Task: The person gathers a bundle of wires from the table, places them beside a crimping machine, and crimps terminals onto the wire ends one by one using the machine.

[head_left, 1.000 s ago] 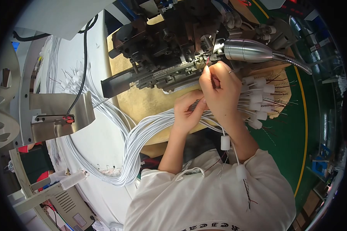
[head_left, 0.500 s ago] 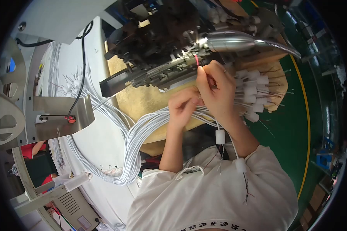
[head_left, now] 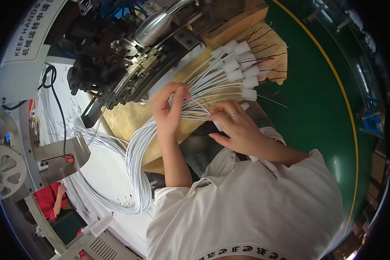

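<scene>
A thick bundle of white cables [head_left: 138,149] curves up from the lower left and fans out to the right. Many cable ends carry white cylindrical sleeves [head_left: 248,83] with thin dark twisted wires [head_left: 264,60] sticking out. My left hand [head_left: 168,106] is closed around some of the cables, with thumb and forefinger bent together. To its right, my right hand [head_left: 238,130] has its thumb spread away from the bent fingers. The forefinger tip is by a cable just below the fan. A white piece [head_left: 218,125], partly hidden, shows between thumb and fingers.
A dark machine [head_left: 112,56] with a shiny metal lamp head [head_left: 154,28] stands beyond my hands. Yellowish board [head_left: 121,117] lies beneath the cables. At left are a metal bracket [head_left: 60,156] and hanging black cord [head_left: 58,104]. A person in red [head_left: 52,201] is at lower left.
My right hand has come down from the machine, where it pinched a pink-red wire tip, and its thumb has spread. The left hand now sits on the cables left of the fan. The view has shifted.
</scene>
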Available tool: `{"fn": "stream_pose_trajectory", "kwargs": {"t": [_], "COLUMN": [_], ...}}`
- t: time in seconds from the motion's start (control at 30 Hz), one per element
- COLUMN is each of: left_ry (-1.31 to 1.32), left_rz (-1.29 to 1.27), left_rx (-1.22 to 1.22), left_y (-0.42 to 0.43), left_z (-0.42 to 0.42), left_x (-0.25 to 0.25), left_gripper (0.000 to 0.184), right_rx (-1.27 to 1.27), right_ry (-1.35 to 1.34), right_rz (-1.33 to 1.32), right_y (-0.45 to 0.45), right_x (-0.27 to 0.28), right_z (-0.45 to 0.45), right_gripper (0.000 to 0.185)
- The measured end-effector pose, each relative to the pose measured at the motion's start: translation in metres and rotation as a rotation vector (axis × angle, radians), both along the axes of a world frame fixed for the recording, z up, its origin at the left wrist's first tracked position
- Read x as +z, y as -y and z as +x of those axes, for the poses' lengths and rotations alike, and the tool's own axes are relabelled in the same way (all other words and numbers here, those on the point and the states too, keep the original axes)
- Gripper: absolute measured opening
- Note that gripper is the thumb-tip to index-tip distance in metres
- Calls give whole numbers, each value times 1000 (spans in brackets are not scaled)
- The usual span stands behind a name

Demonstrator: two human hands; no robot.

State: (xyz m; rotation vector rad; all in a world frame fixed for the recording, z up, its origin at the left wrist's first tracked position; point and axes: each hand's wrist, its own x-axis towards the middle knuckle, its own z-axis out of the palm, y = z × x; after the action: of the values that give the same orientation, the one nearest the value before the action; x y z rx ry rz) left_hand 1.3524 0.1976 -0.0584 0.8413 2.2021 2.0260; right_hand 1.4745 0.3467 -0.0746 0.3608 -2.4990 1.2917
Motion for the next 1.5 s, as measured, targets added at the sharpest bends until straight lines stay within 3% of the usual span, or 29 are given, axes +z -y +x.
{"fn": "stream_pose_trajectory", "kwargs": {"t": [0.07, 0.13, 0.23, 0.33, 0.43, 0.63, 0.83, 0.93, 1.0, 1.1, 1.23, 1.43, 1.5], "left_ry": [-104, -249, -415, -571, -607, -488, -476, -299, -264, -11, 212, 321, 288], "left_rz": [-136, -259, -378, -489, -627, -637, -565, -473, -356, -37, 300, 601, 593], "left_rx": [-19, -30, -61, -50, -88, -152, -174, -176, -169, -186, -272, -340, -302], "left_y": [-14, -32, -57, -81, -95, -100, -90, -78, -69, -56, -39, -19, -16], "left_z": [4, 6, 6, 7, 11, 18, 15, 16, 12, 12, 10, 7, 9], "left_x": [11, 21, 26, 23, 20, 13, 18, 22, 17, 6, 3, 2, 4], "left_gripper": [9, 12, 23, 35, 38, 26, 21, 18, 18, 17, 17, 18, 18], "right_rx": [-90, -24, 145, 104, 89, 14, -38, -170, -278, -313, -70, 263, 297], "right_ry": [99, 332, 218, -46, -63, -218, -415, -557, -656, -466, 43, 150, 215], "right_rz": [140, 104, 325, 469, 472, 241, -34, -161, -550, -878, -876, -869, -787], "right_y": [-2, -4, -10, -22, -24, -22, -40, -53, -52, -60, -53, -25, -18], "right_x": [-11, -30, -57, -71, -63, -42, -9, 11, 23, 45, 63, 67, 71], "right_z": [13, 21, 14, 3, 1, 9, 10, 5, -12, -30, -61, -94, -95], "right_gripper": [47, 47, 50, 51, 51, 53, 34, 27, 15, 8, 12, 10, 10]}}
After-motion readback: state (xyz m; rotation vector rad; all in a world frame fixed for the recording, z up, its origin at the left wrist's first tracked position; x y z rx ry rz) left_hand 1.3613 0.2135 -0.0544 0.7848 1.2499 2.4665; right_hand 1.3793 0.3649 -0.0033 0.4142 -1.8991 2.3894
